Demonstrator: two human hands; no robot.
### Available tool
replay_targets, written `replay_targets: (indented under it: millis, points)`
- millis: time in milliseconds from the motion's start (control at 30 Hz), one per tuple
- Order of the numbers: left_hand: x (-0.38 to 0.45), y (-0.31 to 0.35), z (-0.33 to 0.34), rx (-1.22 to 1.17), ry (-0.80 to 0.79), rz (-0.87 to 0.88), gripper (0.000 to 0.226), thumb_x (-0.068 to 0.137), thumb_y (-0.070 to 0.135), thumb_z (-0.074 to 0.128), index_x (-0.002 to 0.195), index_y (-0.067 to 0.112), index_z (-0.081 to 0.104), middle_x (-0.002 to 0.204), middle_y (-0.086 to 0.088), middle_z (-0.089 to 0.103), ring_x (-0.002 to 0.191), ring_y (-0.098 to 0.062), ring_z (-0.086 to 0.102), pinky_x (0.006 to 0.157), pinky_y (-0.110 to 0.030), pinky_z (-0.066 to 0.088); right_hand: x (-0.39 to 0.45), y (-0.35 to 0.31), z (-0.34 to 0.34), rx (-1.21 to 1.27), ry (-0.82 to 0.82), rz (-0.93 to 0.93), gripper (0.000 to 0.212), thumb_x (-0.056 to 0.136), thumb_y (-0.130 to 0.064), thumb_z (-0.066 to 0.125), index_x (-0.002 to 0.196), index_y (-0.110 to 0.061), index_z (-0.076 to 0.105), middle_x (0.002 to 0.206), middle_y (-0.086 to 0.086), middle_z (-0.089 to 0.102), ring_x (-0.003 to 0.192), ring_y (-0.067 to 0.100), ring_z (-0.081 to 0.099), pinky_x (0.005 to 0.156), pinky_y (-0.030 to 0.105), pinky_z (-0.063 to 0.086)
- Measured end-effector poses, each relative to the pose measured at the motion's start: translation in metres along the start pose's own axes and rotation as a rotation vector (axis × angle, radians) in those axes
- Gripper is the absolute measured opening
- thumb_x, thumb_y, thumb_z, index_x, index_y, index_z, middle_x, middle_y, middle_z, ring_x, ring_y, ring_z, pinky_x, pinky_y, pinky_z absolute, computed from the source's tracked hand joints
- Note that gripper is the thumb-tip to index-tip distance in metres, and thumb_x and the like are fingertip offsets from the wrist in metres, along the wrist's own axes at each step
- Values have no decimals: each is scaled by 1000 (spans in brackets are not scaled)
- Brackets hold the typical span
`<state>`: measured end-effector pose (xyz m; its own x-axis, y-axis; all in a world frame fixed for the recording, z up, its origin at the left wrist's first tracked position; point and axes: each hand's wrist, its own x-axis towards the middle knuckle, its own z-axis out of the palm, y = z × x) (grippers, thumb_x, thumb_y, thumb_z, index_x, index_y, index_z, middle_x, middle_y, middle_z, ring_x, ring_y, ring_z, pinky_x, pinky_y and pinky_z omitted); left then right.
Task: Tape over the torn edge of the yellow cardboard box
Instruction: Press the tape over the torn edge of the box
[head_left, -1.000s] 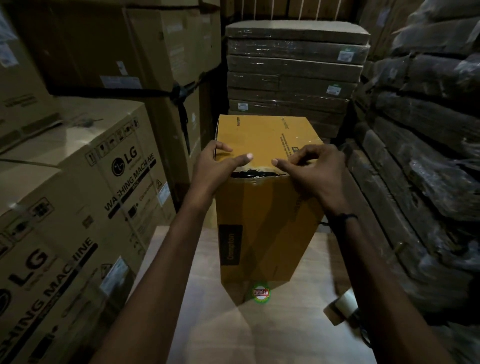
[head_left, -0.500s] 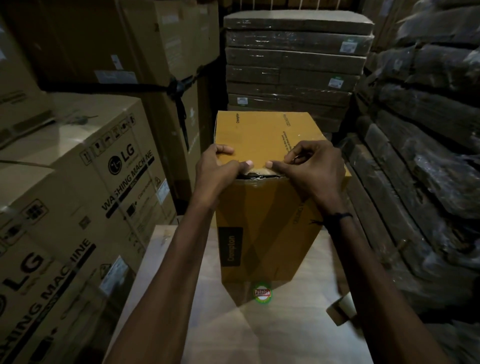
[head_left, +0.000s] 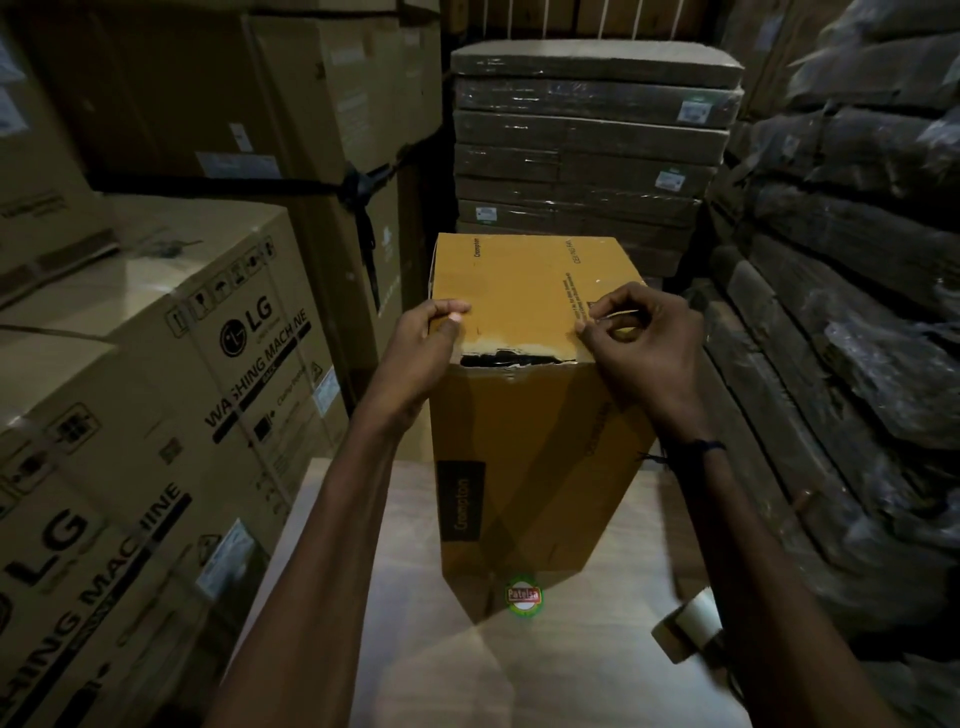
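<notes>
Head view, dim storeroom. Yellow box (head_left: 524, 441) stands upright on a pale table (head_left: 395, 649), about centre frame, "Crompton" label on its front face. Torn edge (head_left: 506, 358) runs along the top front: ragged dark gap, pale frayed cardboard just above it.

Left hand (head_left: 421, 348) at the box's top left corner, thumb and forefinger tips pressed together on the top face, other fingers curled down the left side. Looks like a pinch on something thin and clear; tape itself can't be made out. Right hand (head_left: 639, 343) at the top right corner, fingers curled, thumb and fingertips pinched together on the top face near the right edge. What it pinches also can't be told. Hands are well apart, one at each end of the tear, both touching the box. Dark band on the right wrist.

Tape roll (head_left: 691, 626) lies on the table at lower right, near the right forearm, apart from the box. Round green-red sticker (head_left: 524, 595) on the table just at the box's front base.

LG washing machine cartons (head_left: 156, 415) stacked left. Wrapped flat packs (head_left: 587, 156) stacked behind the box. Dark wrapped bundles (head_left: 857, 312) piled right.
</notes>
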<state>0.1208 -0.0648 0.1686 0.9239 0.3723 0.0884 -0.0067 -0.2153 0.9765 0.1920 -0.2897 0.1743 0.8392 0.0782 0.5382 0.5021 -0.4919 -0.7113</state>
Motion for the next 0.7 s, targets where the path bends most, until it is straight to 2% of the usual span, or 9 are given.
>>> replay_targets:
  millis: [67, 133, 167, 267, 367, 467, 533, 633, 700]
  points:
    - [1, 0, 3, 1, 4, -8, 40, 99, 39, 65, 135, 23, 60, 143, 0, 55, 129, -16, 52, 104, -40, 46, -1, -1, -3, 12, -25, 15, 30, 75, -44, 91, 91, -27, 73, 89, -16, 74, 82, -1, 72, 69, 24, 64]
    - [0, 0, 5, 31, 14, -14, 49, 91, 35, 76, 136, 25, 58, 136, 4, 48, 121, -16, 52, 89, -32, 50, -1, -1, -4, -2, -58, 36, 42, 65, -55, 92, 92, -30, 70, 91, -14, 73, 85, 2, 72, 71, 28, 65]
    - [0, 0, 5, 32, 15, -16, 50, 91, 30, 77, 136, 24, 57, 135, 4, 46, 121, -17, 51, 87, -32, 50, -2, -1, -5, -9, -72, 40, 45, 62, -57, 92, 92, -32, 70, 92, -14, 73, 86, 3, 72, 72, 31, 66]
    - [1, -1, 2, -24, -14, -33, 44, 94, 20, 73, 136, 22, 59, 133, 2, 49, 125, -22, 53, 99, -40, 52, -1, 0, -6, 10, -96, 26, 44, 63, -52, 92, 94, -29, 72, 95, -11, 74, 88, 5, 73, 76, 35, 67]
    - [2, -1, -4, -35, -75, -27, 39, 100, 14, 65, 138, 19, 58, 137, -3, 50, 118, -15, 55, 91, -31, 50, 1, 5, -8, 36, -115, 14, 38, 69, -40, 95, 95, -26, 73, 101, -10, 74, 92, 6, 73, 78, 31, 66]
    - [1, -3, -9, -66, -116, -24, 35, 104, 12, 56, 138, 21, 58, 144, -4, 47, 126, -16, 51, 105, -37, 47, 2, 9, -10, 46, -118, -7, 33, 75, -33, 94, 99, -21, 74, 104, -9, 74, 93, 4, 73, 80, 23, 64]
    - [1, -5, -10, -66, -123, -23, 36, 106, 11, 51, 140, 22, 58, 150, -4, 45, 139, -17, 41, 117, -40, 35, 3, 11, -12, 66, -114, -15, 30, 78, -27, 92, 100, -18, 75, 104, -6, 75, 94, 4, 73, 81, 19, 62]
    - [-2, -5, -10, -99, -100, -44, 37, 108, 13, 45, 142, 22, 59, 162, -7, 39, 148, -19, 32, 121, -38, 24, 3, 11, -15, 90, -105, -8, 28, 81, -23, 90, 103, -16, 74, 104, -3, 76, 95, 4, 73, 82, 14, 60]
    - [-2, -6, -8, -149, -95, -48, 36, 107, 20, 52, 141, 23, 60, 158, -8, 44, 146, -23, 39, 123, -45, 30, 3, 9, -15, 91, -102, -3, 33, 78, -29, 92, 103, -16, 74, 102, -5, 75, 95, 3, 73, 84, 16, 60]
